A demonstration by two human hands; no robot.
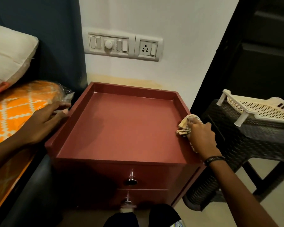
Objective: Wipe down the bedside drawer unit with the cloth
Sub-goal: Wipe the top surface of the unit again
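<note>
The dark red bedside drawer unit point(121, 125) stands against the white wall, with a raised rim around its flat top and two drawers with chrome knobs in front. A crumpled beige patterned cloth point(184, 126) presses against the right inner rim of the top, bunched in my right hand point(201, 136). My left hand point(46, 122) rests flat on the unit's left rim, fingers spread and holding nothing.
A bed with an orange patterned sheet point(11, 112) and a pillow point(8, 58) lies to the left. A dark wicker-style stool point(246, 141) carrying a cream plastic rack point(259, 108) stands close on the right. A switch panel with a socket point(123, 45) is on the wall.
</note>
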